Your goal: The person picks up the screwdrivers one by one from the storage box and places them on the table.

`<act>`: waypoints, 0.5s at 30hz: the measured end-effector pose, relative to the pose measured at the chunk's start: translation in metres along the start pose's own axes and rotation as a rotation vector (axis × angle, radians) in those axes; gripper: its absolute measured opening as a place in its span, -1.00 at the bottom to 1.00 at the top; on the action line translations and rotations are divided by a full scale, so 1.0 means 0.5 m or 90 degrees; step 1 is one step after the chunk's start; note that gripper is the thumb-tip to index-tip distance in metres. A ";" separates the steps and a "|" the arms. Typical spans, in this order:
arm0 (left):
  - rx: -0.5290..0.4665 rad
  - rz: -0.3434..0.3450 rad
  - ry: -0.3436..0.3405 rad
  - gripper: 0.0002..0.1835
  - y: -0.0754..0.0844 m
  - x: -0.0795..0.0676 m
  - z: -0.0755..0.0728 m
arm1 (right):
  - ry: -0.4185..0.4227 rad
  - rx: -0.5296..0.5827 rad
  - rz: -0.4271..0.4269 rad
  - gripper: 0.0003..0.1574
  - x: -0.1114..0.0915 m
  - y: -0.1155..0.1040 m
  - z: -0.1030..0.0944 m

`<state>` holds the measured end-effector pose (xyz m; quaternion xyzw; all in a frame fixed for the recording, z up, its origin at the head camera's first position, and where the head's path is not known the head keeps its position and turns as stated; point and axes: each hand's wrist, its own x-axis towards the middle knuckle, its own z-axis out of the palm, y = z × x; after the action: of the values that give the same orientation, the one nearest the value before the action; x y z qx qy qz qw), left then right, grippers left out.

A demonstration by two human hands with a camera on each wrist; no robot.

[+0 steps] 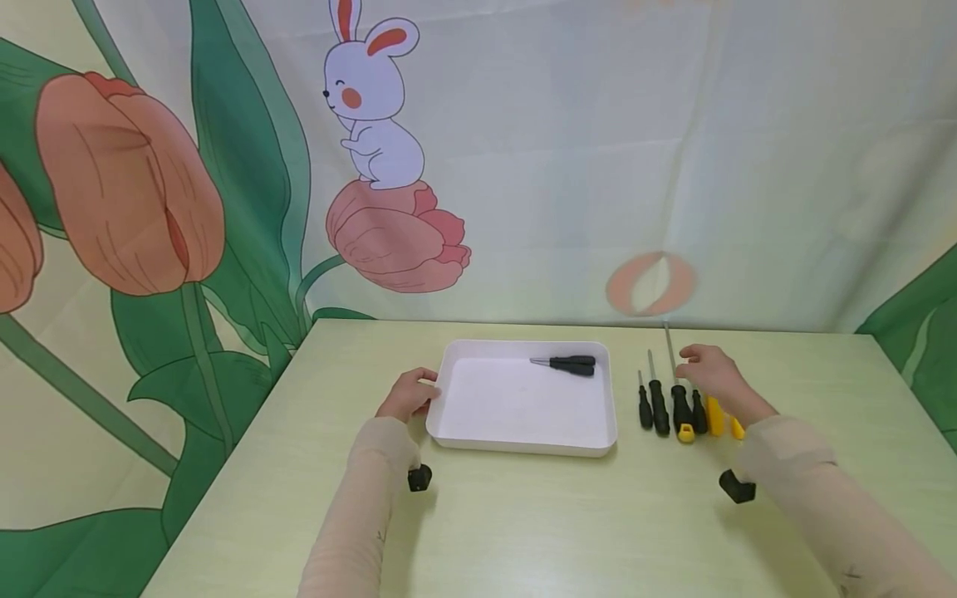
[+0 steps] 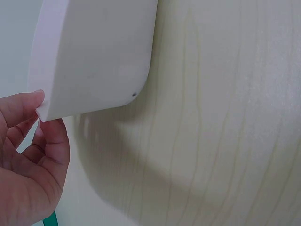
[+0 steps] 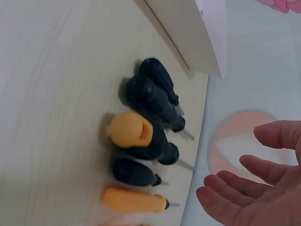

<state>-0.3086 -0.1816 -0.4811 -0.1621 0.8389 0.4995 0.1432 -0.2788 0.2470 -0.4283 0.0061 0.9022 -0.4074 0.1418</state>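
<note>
My left hand (image 1: 407,394) is at the left side of a white tray (image 1: 493,407); in the left wrist view the thumb and fingers pinch its rim (image 2: 49,80) near a corner. Two small black-handled screwdrivers (image 1: 574,365) lie together inside the tray, towards its back right. Above a row of screwdrivers on the table hovers my right hand (image 1: 716,375), its fingers loosely bent around nothing. Under and beside it are a black screwdriver with a yellow end (image 3: 130,129), a small black screwdriver (image 3: 134,172) and a yellow-handled screwdriver (image 3: 134,200).
Two more black screwdrivers (image 1: 658,409) lie between the tray and the yellow-ended one. At the row's right end another yellow handle (image 1: 738,428) is partly covered by my right arm. A printed curtain (image 1: 538,208) hangs behind the pale wooden table (image 1: 523,523).
</note>
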 end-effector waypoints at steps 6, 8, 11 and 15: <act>-0.007 0.001 -0.001 -0.69 0.002 -0.001 -0.001 | 0.013 -0.064 -0.051 -0.30 0.018 -0.011 0.032; -0.008 -0.003 0.000 -0.69 0.003 0.000 -0.001 | 0.014 -0.084 -0.062 -0.27 0.024 -0.013 0.043; -0.007 -0.006 0.001 -0.69 0.002 0.001 -0.001 | 0.017 -0.118 -0.082 -0.24 0.032 -0.018 0.061; -0.006 -0.007 0.002 -0.69 0.005 -0.003 -0.001 | 0.021 -0.155 -0.114 -0.25 0.035 -0.032 0.085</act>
<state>-0.3081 -0.1810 -0.4783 -0.1679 0.8359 0.5025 0.1436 -0.2870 0.2033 -0.4477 -0.0847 0.9440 -0.3061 0.0896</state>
